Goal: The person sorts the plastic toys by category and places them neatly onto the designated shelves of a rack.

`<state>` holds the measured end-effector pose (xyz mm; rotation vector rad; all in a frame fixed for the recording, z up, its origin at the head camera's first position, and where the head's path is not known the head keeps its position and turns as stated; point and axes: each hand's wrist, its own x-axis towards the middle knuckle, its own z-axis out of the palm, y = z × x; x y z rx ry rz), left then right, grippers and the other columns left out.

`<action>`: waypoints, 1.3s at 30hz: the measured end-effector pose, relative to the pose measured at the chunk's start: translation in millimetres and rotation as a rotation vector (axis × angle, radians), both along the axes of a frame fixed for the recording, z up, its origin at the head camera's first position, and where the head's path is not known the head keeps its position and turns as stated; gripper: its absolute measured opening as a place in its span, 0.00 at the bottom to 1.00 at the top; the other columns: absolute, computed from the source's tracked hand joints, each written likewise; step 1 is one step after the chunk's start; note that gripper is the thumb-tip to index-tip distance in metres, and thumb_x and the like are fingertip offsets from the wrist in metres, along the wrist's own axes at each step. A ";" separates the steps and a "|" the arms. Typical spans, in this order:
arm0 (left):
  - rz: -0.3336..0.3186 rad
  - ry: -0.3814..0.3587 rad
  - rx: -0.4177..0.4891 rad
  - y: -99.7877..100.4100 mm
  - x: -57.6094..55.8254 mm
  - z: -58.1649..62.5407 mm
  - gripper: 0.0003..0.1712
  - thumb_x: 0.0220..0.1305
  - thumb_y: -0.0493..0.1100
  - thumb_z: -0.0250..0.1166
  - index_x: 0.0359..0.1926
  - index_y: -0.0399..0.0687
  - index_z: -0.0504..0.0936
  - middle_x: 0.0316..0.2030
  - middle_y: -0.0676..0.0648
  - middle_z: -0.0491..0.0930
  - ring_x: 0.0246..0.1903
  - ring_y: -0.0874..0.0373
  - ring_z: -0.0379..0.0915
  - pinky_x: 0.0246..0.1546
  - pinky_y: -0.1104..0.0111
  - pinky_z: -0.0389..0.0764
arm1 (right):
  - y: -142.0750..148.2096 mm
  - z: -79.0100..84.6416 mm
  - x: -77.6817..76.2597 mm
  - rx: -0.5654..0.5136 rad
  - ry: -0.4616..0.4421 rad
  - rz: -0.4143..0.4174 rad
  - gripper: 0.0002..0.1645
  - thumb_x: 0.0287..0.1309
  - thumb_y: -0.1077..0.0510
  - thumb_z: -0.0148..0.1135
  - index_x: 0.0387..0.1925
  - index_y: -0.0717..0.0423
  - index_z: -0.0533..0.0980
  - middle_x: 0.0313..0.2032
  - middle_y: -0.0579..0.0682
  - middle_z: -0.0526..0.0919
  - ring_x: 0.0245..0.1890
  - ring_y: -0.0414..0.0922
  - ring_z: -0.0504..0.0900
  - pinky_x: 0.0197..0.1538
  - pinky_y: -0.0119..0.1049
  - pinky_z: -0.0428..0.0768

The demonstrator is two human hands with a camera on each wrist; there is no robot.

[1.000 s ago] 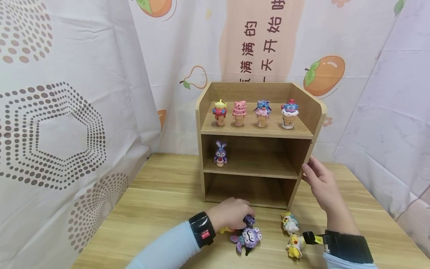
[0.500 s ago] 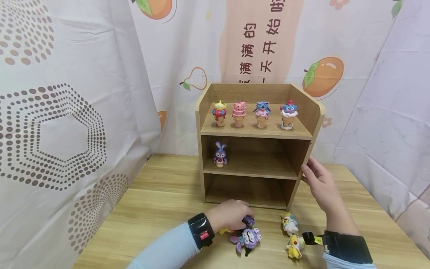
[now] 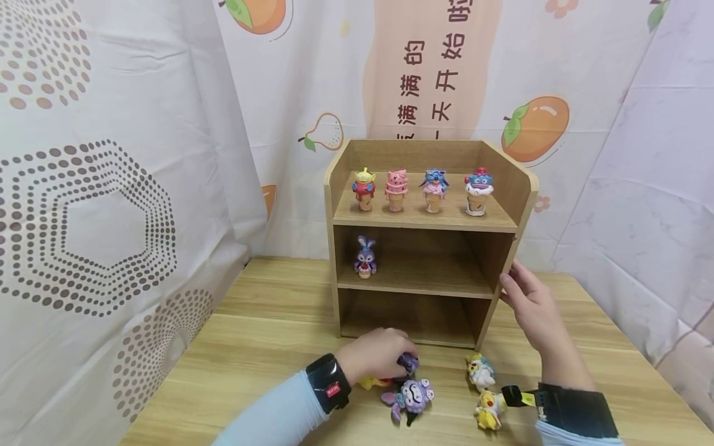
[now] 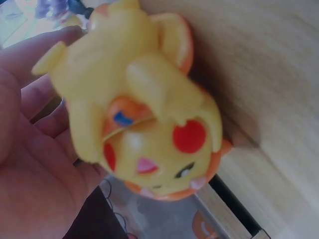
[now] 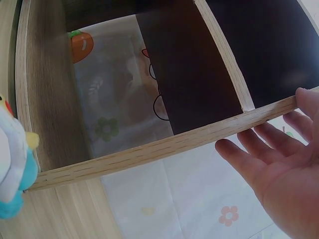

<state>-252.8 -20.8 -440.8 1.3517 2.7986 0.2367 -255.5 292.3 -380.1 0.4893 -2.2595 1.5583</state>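
My left hand (image 3: 378, 354) pinches a small dark purple figurine (image 3: 409, 362) low over the table, in front of the shelf; the fingers cover part of it. Beneath that hand lies a yellow figurine with red cheeks (image 4: 144, 89), large in the left wrist view. A lavender figurine with a white face (image 3: 414, 395) lies right beside the purple one. My right hand (image 3: 537, 310) grips the right side panel of the wooden shelf (image 3: 424, 287), thumb at the front edge and fingers along the outer face, as the right wrist view (image 5: 279, 159) shows.
On the top board stand several ice-cream-cone figurines (image 3: 396, 191). A purple rabbit figurine (image 3: 365, 257) stands at the left of the middle board. Near my right forearm lie a white-and-blue figurine (image 3: 481, 373) and a yellow-and-white one (image 3: 489, 409). A patterned curtain (image 3: 279, 124) hangs behind the table.
My left hand has shifted slightly left with the dark purple figurine, away from the lavender one. The right hand keeps its place on the shelf.
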 end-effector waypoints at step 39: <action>-0.005 0.119 0.454 -21.4 24.8 70.5 0.22 0.66 0.40 0.71 0.60 0.50 0.82 0.50 0.53 0.77 0.41 0.69 0.74 0.42 0.84 0.75 | -0.9 1.3 1.2 -0.017 -0.003 0.003 0.34 0.80 0.51 0.47 0.80 0.52 0.54 0.73 0.69 0.60 0.65 0.38 0.70 0.55 0.21 0.76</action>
